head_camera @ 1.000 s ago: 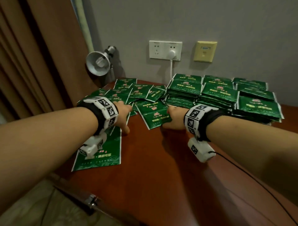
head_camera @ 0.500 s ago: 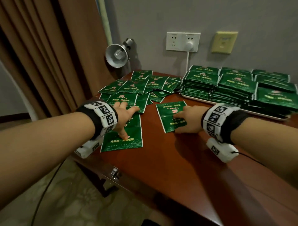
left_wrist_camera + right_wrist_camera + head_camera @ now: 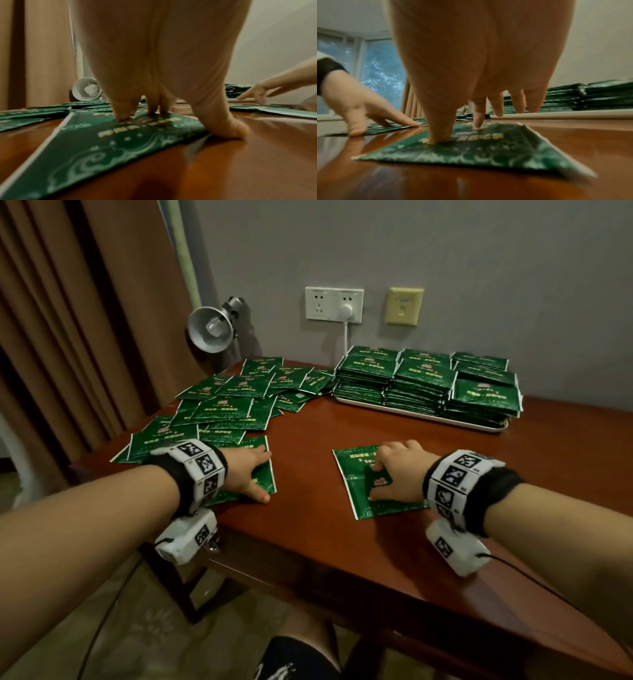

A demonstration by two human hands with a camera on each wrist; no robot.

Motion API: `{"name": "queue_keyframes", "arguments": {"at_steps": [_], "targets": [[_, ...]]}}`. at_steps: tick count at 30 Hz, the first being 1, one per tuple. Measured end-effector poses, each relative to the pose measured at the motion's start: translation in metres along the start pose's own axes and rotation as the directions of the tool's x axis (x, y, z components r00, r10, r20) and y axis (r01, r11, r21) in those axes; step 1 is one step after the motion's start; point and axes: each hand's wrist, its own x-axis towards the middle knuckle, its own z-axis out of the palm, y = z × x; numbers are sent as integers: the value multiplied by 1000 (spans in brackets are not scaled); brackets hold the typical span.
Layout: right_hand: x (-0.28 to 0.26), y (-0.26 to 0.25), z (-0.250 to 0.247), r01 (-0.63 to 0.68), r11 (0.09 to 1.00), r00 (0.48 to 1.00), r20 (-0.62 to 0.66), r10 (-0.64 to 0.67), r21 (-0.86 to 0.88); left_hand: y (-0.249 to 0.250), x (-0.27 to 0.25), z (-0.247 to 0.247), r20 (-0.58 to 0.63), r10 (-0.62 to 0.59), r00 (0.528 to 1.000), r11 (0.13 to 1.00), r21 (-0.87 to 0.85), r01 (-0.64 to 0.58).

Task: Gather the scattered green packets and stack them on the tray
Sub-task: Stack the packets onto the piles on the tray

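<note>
Two green packets lie apart on the brown table. My left hand (image 3: 251, 470) presses flat fingers on the left packet (image 3: 269, 482), with its thumb on the wood at the packet's edge; in the left wrist view the left hand (image 3: 159, 105) bears down on the same packet (image 3: 120, 142). My right hand (image 3: 375, 479) presses thumb and forefinger on the right packet (image 3: 359, 508), the other fingers lifted; the right wrist view shows this hand (image 3: 458, 129) on its packet (image 3: 488, 151). Scattered packets (image 3: 233, 402) cover the far left. The tray (image 3: 479, 426) holds stacks (image 3: 424, 378).
A silver clip lamp (image 3: 210, 328) stands at the table's back left corner, near brown curtains (image 3: 85, 320). A wall socket with a white plug and cord (image 3: 346, 313) sits behind the tray. Bare wood (image 3: 325, 542) lies between my hands and the near edge.
Both hands have slid toward the table's near edge, each dragging one packet from the scattered pile. The view has pulled back, so the tray and pile look farther away.
</note>
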Motion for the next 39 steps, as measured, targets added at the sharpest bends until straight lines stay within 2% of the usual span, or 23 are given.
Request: {"name": "queue_keyframes", "arguments": {"at_steps": [3, 7, 10, 13, 16, 18, 20, 22, 28, 33, 36, 39], "targets": [[-3, 4, 2, 4, 998, 999, 47, -7, 71, 15, -9, 4, -32, 76, 997, 997, 15, -75], [-10, 4, 2, 41, 997, 996, 77, -35, -65, 45, -20, 10, -42, 181, 983, 983, 16, -181], [-16, 5, 3, 31, 988, 996, 91, -17, -150, 73, -26, 18, -48, 292, 955, 955, -29, -294], [-24, 10, 2, -2, 983, 996, 88, 18, -181, 90, -26, 15, -154, 359, 921, 913, -146, -380], [-32, 13, 1, -49, 978, 997, 55, 61, -203, 90, -21, 16, -237, 342, 909, 902, -188, -388], [-34, 14, 1, -53, 974, 997, 38, 63, -219, 85, -17, 22, -172, 284, 943, 943, -131, -307], [-33, 14, 2, -36, 988, 997, 61, 46, -149, 78, -14, 28, -117, 214, 970, 968, -104, -227], [-31, 14, 2, -23, 999, 996, 90, 28, -49, 73, -11, 30, -138, 194, 971, 974, -95, -208], [-26, 9, -2, -15, 991, 999, 30, 20, -136, 74, -14, 28, -356, 228, 906, 973, 43, -228], [-32, 12, -1, -14, 999, 1000, 1, 14, -33, 76, -21, 20, -440, 294, 848, 955, 162, -247], [-33, 15, -4, 19, 1000, 996, -92, -20, -10, 72, -26, 6, -505, 259, 823, 963, 64, -263], [-35, 15, -2, 29, 999, 999, -33, -31, -44, 64, -23, -6, -582, 176, 794, 961, -72, -267]]}}
